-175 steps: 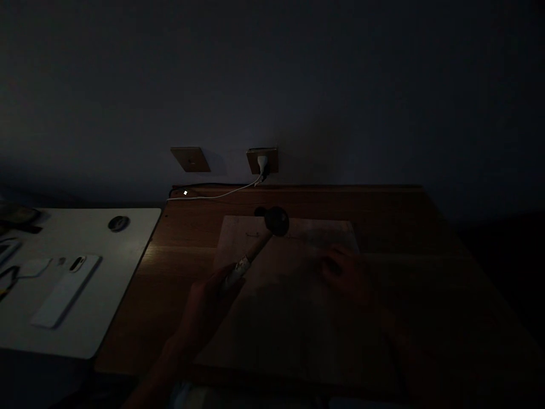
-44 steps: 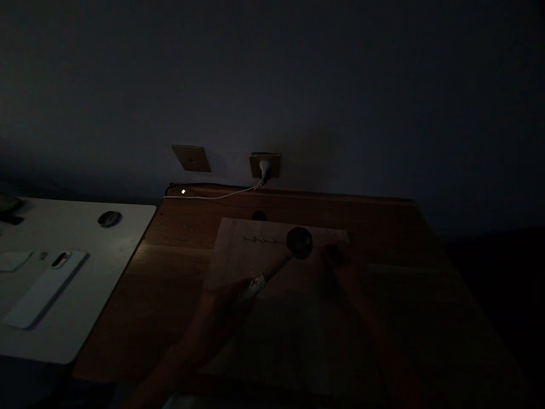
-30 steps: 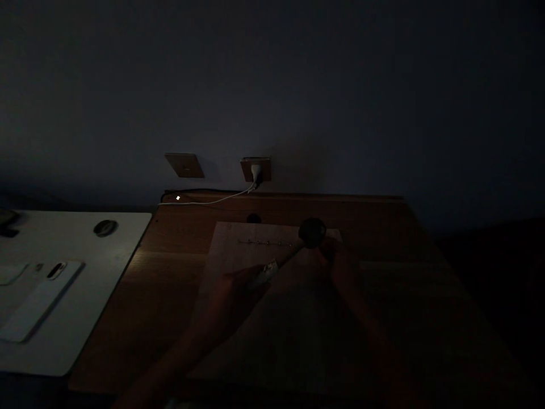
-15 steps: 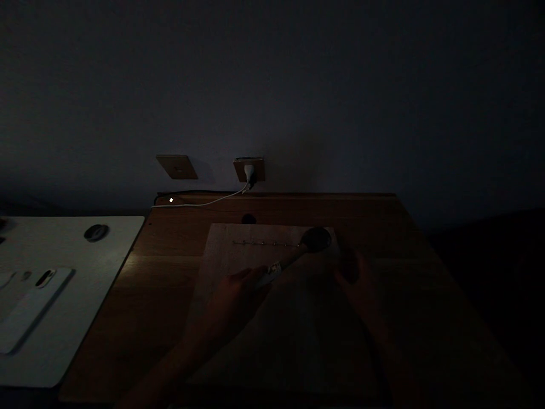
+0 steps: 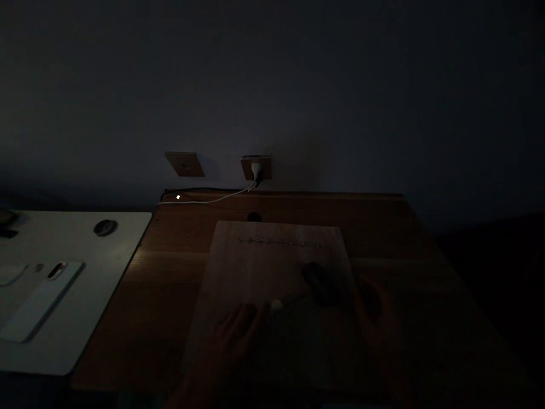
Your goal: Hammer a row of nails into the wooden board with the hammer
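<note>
The view is very dark. A pale board (image 5: 272, 267) lies on the wooden table, with a thin line of small shiny beads or links (image 5: 281, 242) across its upper part. Over the board's middle is a dark round-headed tool (image 5: 320, 284), its handle pointing down and left. My left hand (image 5: 234, 335) is at the board's lower left, fingers spread, close to the handle's end. At the board's right edge is my right hand (image 5: 374, 309), its thumb and fingers curved apart near a dark shape that I cannot make out.
A white table (image 5: 106, 267) stands at the left, bearing a white phone (image 5: 42, 301) and a dark round object (image 5: 105, 228). Behind the wooden table (image 5: 170, 267), a white cable (image 5: 213, 200) runs to a plug in the wall socket (image 5: 256, 168).
The round-headed tool has come down off the beaded line, towards me. My left hand has moved lower and its fingers have opened from the handle. My right hand has shifted slightly right and down.
</note>
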The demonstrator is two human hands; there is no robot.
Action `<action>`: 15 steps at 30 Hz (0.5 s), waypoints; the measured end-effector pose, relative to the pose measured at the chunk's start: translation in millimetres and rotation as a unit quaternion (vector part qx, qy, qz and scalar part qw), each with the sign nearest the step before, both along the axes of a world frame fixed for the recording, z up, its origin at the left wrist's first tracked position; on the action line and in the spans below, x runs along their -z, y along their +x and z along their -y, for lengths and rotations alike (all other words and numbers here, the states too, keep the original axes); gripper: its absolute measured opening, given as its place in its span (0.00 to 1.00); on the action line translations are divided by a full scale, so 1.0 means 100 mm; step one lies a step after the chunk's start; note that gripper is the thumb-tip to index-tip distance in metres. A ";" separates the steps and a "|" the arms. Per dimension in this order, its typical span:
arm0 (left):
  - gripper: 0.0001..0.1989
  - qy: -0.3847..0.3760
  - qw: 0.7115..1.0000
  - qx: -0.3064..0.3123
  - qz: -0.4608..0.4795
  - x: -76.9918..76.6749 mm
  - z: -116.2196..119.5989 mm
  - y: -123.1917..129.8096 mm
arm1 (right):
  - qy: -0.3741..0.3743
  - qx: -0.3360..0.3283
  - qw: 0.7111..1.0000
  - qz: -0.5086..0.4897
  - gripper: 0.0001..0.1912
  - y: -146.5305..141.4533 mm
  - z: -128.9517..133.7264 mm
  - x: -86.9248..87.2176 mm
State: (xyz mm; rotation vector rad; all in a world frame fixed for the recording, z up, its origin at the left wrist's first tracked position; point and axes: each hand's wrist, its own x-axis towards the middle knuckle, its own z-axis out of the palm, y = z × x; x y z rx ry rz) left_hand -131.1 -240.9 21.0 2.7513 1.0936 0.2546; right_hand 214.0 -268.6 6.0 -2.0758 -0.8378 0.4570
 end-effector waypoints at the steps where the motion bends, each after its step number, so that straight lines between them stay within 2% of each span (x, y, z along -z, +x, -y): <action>1: 0.41 0.014 1.000 -0.002 -0.006 0.03 0.02 0.01 | -0.008 0.000 1.000 0.002 0.30 -0.01 0.01 -0.01; 4: 0.36 0.022 1.000 0.008 0.002 0.07 0.02 0.04 | -0.016 0.009 1.000 0.014 0.32 -0.02 0.03 -0.06; 7: 0.30 -0.008 1.000 0.007 0.024 0.01 -0.04 -0.03 | -0.020 -0.007 0.999 0.025 0.33 0.00 0.04 -0.10; 9: 0.25 -0.005 0.998 -0.054 0.045 -0.05 -0.12 -0.16 | -0.031 -0.032 0.999 0.028 0.34 0.01 0.06 -0.09; 12: 0.21 0.009 0.974 -0.210 0.080 -0.08 -0.24 -0.43 | -0.048 -0.086 0.994 0.038 0.32 0.03 0.12 -0.03; 14: 0.21 -0.041 0.955 -0.281 0.088 -0.08 -0.30 -0.60 | -0.047 -0.125 0.989 0.064 0.29 0.04 0.17 0.01; 15: 0.22 -0.075 0.948 -0.294 0.093 -0.08 -0.32 -0.66 | -0.044 -0.142 0.985 0.088 0.27 0.03 0.20 0.03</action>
